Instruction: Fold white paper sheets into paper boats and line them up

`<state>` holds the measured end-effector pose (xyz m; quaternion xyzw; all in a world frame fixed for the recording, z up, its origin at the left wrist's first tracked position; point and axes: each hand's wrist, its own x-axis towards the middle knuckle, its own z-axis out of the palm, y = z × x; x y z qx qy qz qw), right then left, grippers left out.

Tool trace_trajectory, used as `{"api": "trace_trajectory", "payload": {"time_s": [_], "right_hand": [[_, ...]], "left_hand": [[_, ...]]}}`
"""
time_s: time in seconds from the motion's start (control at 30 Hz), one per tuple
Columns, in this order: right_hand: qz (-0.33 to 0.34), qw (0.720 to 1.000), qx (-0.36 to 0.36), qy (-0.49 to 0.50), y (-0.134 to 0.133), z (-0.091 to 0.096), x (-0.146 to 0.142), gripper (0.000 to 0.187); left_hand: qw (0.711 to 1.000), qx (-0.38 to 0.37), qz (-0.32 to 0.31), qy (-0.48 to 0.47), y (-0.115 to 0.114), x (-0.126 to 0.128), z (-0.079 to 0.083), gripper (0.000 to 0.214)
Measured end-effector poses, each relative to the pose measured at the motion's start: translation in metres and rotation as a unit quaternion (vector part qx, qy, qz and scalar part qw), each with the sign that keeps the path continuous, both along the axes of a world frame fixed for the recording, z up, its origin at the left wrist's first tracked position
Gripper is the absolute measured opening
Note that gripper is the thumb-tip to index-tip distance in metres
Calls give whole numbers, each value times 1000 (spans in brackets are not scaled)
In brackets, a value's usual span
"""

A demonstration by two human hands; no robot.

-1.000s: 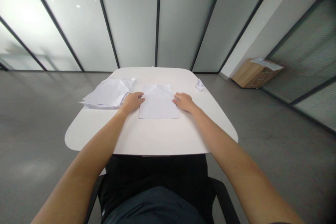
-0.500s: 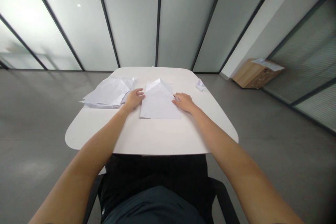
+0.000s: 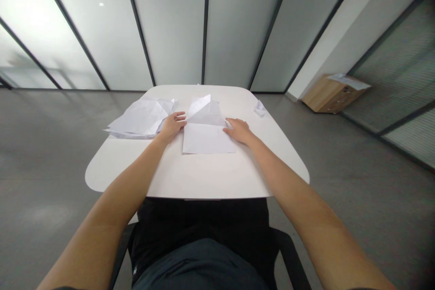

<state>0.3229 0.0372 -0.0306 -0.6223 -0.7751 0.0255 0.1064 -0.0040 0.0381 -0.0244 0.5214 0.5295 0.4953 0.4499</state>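
White paper sheet (image 3: 206, 138) lies mid-table, its far half folded into a raised, pointed flap. Watching remotely, I read left to right: a loose pile of creased paper (image 3: 141, 118) on the rounded white table (image 3: 204, 176), the left hand (image 3: 173, 127) open with fingers spread just at the sheet's left edge, the right hand (image 3: 238, 130) open and flat with fingertips on its right edge, neither gripping, then a small folded paper scrap (image 3: 260, 108) near the table's far right corner.
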Motion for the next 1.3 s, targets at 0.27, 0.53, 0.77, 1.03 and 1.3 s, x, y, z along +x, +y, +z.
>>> {"api": "trace_trajectory", "payload": {"time_s": [0.27, 0.53, 0.77, 1.03, 1.3], "right_hand": [[11, 999, 25, 41, 4, -4, 3, 40], [-30, 993, 48, 105, 10, -5, 3, 40], [-22, 994, 47, 93, 14, -11, 2, 43], [-18, 986, 26, 161, 13, -6, 5, 28], [-54, 969, 23, 240, 10, -7, 7, 17]], "left_hand": [[1000, -3, 13, -22, 4, -1, -4, 56], [1000, 14, 5, -1, 6, -2, -8, 30], [1000, 7, -15, -20, 0, -1, -3, 18], [999, -6, -26, -40, 0, -3, -3, 19], [998, -6, -37, -53, 4, -6, -7, 18]]}}
